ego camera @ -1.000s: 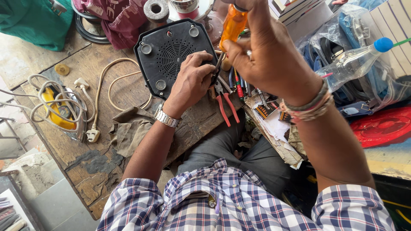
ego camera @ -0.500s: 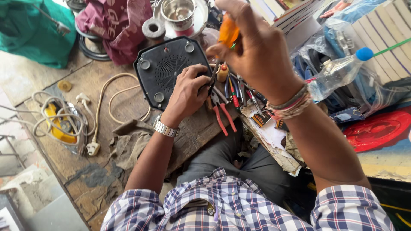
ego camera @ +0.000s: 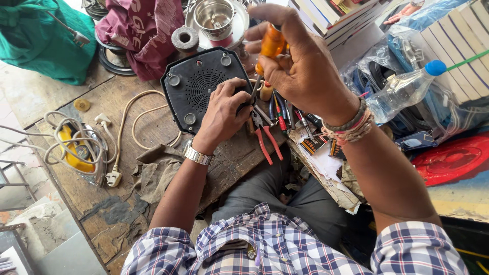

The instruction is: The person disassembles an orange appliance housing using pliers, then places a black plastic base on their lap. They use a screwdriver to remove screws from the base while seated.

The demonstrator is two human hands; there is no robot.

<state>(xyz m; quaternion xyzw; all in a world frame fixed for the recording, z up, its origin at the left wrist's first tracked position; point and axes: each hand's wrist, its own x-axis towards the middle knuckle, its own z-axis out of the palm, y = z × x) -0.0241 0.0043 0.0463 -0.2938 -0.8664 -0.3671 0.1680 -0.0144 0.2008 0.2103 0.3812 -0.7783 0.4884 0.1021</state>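
Left hand (ego camera: 224, 109) presses flat on the rigid, probably light black appliance base (ego camera: 198, 86); right hand (ego camera: 300, 66) grips the orange-handled screwdriver (ego camera: 270, 46), best held by its handle.

We note red-handled pliers (ego camera: 266, 138) lying on the desk (ego camera: 147, 122) near centre. At 9 o'clock, a yellow iron (ego camera: 71, 153) wrapped in white cord. At 2 o'clock, a clear plastic bottle (ego camera: 402, 90). At 12 o'clock, a steel jar (ego camera: 214, 18).

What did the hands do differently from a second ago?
Hardly anything changed. The right hand keeps gripping the orange-handled screwdriver, tip down at the black appliance base. The left hand stays pressed on that base. Red-handled pliers lie unmoved.
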